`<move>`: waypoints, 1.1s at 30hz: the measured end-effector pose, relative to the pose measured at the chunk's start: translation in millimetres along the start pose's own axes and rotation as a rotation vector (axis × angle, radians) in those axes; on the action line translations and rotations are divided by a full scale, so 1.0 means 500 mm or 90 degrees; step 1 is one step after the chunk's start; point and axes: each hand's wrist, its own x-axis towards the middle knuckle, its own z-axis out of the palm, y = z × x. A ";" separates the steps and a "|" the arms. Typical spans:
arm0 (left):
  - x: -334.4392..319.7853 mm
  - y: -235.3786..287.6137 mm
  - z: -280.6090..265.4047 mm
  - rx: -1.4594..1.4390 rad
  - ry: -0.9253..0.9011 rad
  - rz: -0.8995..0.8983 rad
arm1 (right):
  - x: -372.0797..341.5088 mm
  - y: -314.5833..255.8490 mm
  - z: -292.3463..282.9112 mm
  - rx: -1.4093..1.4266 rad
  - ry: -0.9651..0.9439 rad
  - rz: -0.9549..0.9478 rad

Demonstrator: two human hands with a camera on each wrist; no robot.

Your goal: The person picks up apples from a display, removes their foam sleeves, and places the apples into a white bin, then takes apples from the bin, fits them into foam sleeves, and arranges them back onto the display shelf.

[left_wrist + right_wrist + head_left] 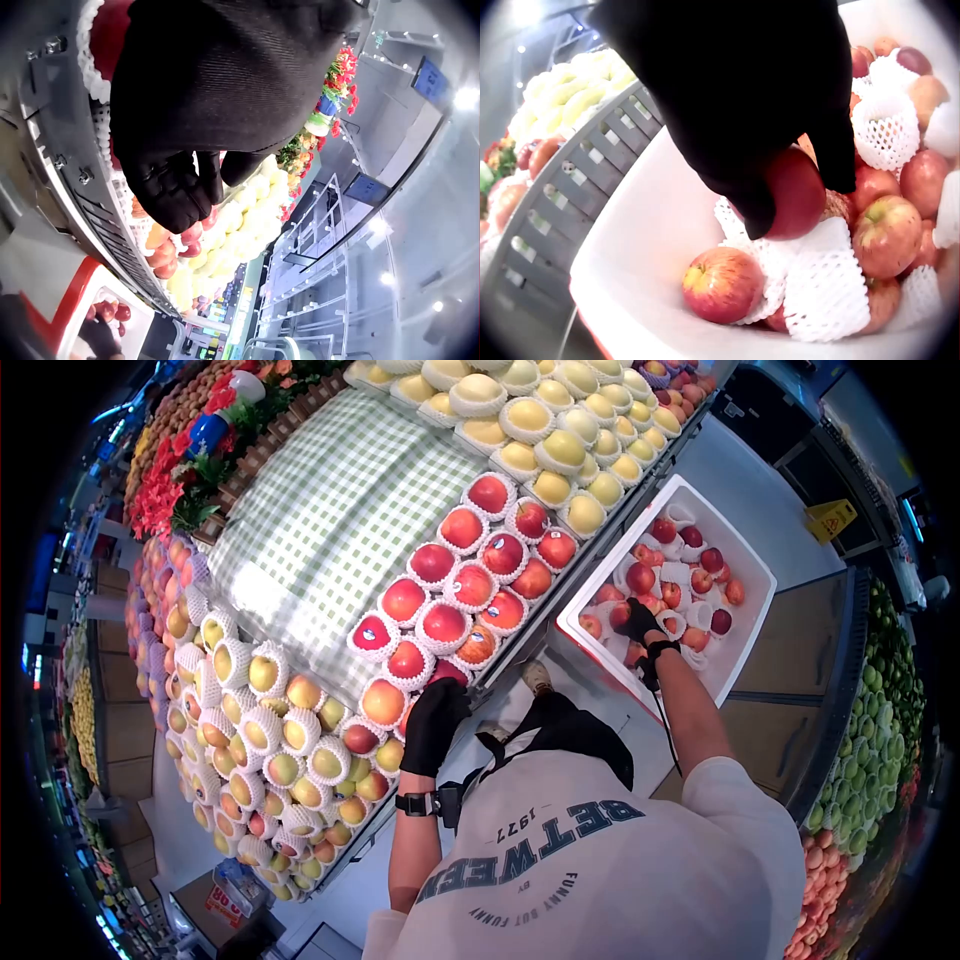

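In the head view my right hand (640,622), in a black glove, reaches into a white foam box (735,678). It grips a dark red apple (799,196) between thumb and fingers, as the right wrist view shows. Around it lie more red apples (887,231) and white foam nets (826,289), some of them without fruit inside. My left hand (437,728), also gloved in black, is at the front edge of the fruit stand beside netted red apples (443,623). Its fingers (174,196) bend loosely with nothing visible between them, and a netted apple (109,41) shows partly behind it.
A green checked cloth (320,510) covers the stand behind the red apples. Yellow netted fruit (560,450) sits toward the far end, yellow-red netted fruit (255,735) on the near side. A grey slatted rail (577,172) runs between stand and box. Green fruit (870,730) lines the right.
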 end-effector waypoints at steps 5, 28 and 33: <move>0.005 0.021 0.013 -0.035 0.016 0.021 | 0.000 0.013 0.000 0.053 -0.040 -0.042; -0.071 0.064 -0.085 0.250 0.063 0.286 | 0.113 -0.236 -0.245 -0.035 0.097 -0.223; -0.095 0.041 -0.122 0.017 0.031 0.271 | 0.065 -0.443 -0.287 0.045 0.090 -0.296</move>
